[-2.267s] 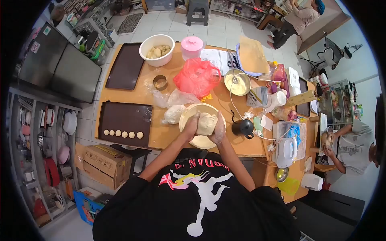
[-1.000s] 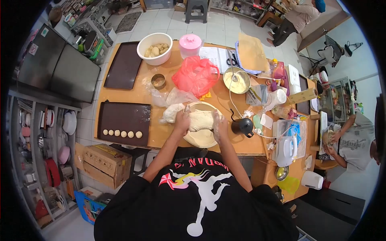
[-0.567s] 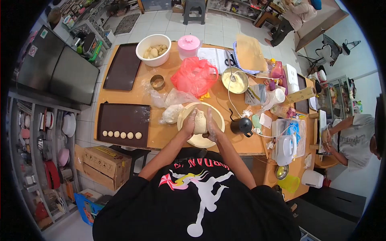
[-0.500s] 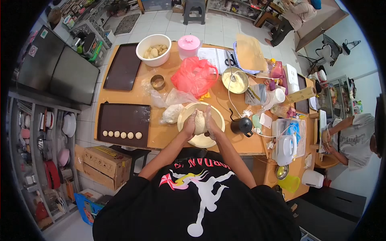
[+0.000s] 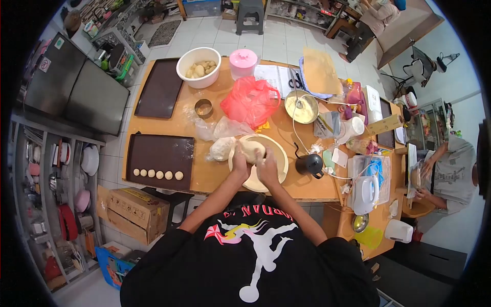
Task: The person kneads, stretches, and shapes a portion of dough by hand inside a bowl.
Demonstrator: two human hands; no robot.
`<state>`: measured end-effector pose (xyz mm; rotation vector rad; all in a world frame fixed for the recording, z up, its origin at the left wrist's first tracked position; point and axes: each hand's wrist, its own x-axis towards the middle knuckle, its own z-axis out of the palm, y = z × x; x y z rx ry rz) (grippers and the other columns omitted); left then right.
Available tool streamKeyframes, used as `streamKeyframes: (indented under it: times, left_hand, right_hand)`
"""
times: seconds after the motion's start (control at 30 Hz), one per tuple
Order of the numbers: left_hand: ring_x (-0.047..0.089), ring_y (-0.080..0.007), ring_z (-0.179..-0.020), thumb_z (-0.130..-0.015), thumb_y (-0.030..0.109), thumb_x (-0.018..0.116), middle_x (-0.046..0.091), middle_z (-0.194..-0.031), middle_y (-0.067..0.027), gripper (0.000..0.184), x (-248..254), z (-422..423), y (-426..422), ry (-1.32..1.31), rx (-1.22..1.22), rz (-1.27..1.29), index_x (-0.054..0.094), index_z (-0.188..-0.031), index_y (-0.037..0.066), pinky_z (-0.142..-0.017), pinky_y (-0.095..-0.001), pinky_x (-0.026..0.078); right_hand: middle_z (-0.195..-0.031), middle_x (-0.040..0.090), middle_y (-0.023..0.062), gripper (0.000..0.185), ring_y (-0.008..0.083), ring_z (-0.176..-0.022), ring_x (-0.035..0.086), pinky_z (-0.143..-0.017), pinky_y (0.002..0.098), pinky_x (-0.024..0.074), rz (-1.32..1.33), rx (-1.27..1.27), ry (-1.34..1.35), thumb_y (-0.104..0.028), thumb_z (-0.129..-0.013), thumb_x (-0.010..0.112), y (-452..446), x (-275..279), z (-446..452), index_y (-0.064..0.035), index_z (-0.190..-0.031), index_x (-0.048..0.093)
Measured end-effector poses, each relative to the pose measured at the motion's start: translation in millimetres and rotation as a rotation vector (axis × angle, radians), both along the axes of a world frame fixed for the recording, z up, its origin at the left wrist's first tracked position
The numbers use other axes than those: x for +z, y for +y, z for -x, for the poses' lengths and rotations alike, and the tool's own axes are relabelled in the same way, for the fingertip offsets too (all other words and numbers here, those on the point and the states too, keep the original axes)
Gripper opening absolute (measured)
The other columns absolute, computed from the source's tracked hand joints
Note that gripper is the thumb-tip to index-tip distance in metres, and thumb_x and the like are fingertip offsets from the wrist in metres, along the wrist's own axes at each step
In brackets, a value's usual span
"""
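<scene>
Leftmost, six small dough balls [image 5: 159, 175] in a row on a dark baking tray [image 5: 161, 153]. Next, the left hand [image 5: 239, 162], clamped on the left end of a pale dough lump [image 5: 252, 148]. Held between both hands above a round bowl [image 5: 280, 152], long axis roughly left to right, equally close to each. Then the right hand [image 5: 267, 167], clamped on the opposite end. Farther right, beyond the bowl, a black gooseneck kettle [image 5: 308, 163].

Brown table [image 5: 204, 176] (whitish smears [image 5: 188, 113] by metal ring [image 5: 204, 103]): dark trays [image 5: 161, 156], cream bowl [image 5: 282, 159], red bag [image 5: 249, 102].
</scene>
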<state>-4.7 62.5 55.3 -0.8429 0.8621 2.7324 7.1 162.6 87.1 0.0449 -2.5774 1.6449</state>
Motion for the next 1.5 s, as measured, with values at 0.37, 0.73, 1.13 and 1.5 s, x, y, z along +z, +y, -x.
streamKeyframes:
  times: [0.37, 0.73, 1.13, 1.5]
  left_hand:
    - [0.064, -0.0171, -0.076, -0.096, 0.035, 0.056, 0.065, -0.085, -0.0100, 0.038, 20.8, 1.3, -7.2, 0.344, -0.223, 1.047, 0.063, -0.103, -0.002, -0.064, -0.0301, 0.050]
    - [0.067, -0.0173, -0.075, -0.097, 0.031, 0.055, 0.065, -0.093, -0.0082, 0.032, 25.4, 8.1, -20.1, 0.203, 0.016, 0.340, 0.056, -0.107, 0.001, -0.060, -0.0308, 0.056]
    - [0.063, -0.0205, -0.100, -0.102, 0.045, 0.035, 0.063, -0.113, -0.0107, 0.049, 53.4, 6.6, -16.3, 0.121, -0.362, 0.442, 0.051, -0.123, 0.004, -0.085, -0.0366, 0.053]
    - [0.057, -0.0233, -0.116, -0.100, 0.056, 0.019, 0.052, -0.133, -0.0059, 0.059, 8.5, -13.0, -4.7, 0.186, -0.355, -0.040, 0.038, -0.141, 0.018, -0.090, -0.0447, 0.051]
  right_hand:
    - [-0.098, 0.061, 0.0229, 0.047, 0.0358, -0.089, 0.060, -0.082, 0.0426, 0.0463, 0.037, -0.092, -0.179, -0.037, -0.096, 0.049, -1.7, 24.5, 12.1, 0.0050, -0.118, 0.053]
    - [-0.081, 0.062, 0.0066, 0.037, 0.0096, -0.066, 0.054, -0.057, 0.0253, 0.0436, 0.391, -0.246, -0.199, -0.035, -0.095, 0.058, 11.1, 18.4, 24.1, 0.0012, -0.098, 0.061]
    - [-0.115, 0.062, 0.0067, 0.060, 0.0159, -0.084, 0.065, -0.063, 0.0290, 0.0534, 1.488, 0.386, -0.833, -0.056, -0.099, 0.030, 26.3, 4.5, 23.5, -0.0078, -0.128, 0.051]
    - [-0.120, 0.057, 0.0196, 0.063, 0.0301, -0.109, 0.057, -0.097, 0.0410, 0.0420, 0.100, 0.001, -0.624, -0.055, -0.098, 0.031, 3.8, 7.7, 35.7, -0.0039, -0.130, 0.048]
